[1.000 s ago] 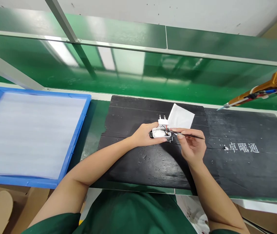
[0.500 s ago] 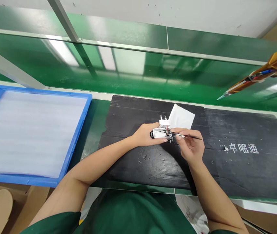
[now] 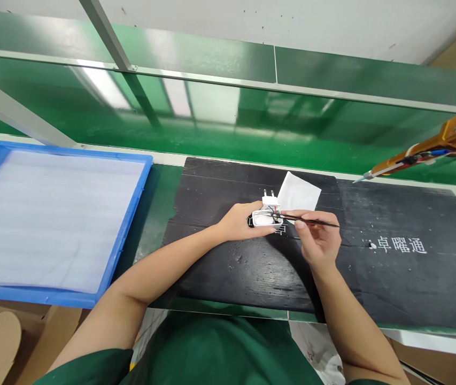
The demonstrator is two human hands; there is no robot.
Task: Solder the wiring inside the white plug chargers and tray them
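My left hand (image 3: 240,221) is closed around a small white open charger housing (image 3: 267,220), held above the black mat. At its far edge stands a white plug piece (image 3: 270,200) with two metal prongs, and thin red and black wires run between the two. My right hand (image 3: 319,235) pinches dark tweezers (image 3: 311,221), whose tips reach into the right side of the housing. What the tips touch is too small to tell. A folded white cloth or paper (image 3: 299,191) lies just behind the hands.
On the left sits a blue tray (image 3: 125,224) lined with a white sheet. The black mat (image 3: 228,278) covers the bench, with white lettering at right. An orange glue-gun-like tool (image 3: 408,156) hangs at upper right, its pale tip over the mat's back edge.
My right hand and the tweezers have shifted slightly to the right. The hanging orange tool has swung a little lower. My left hand still grips the housing in the same place.
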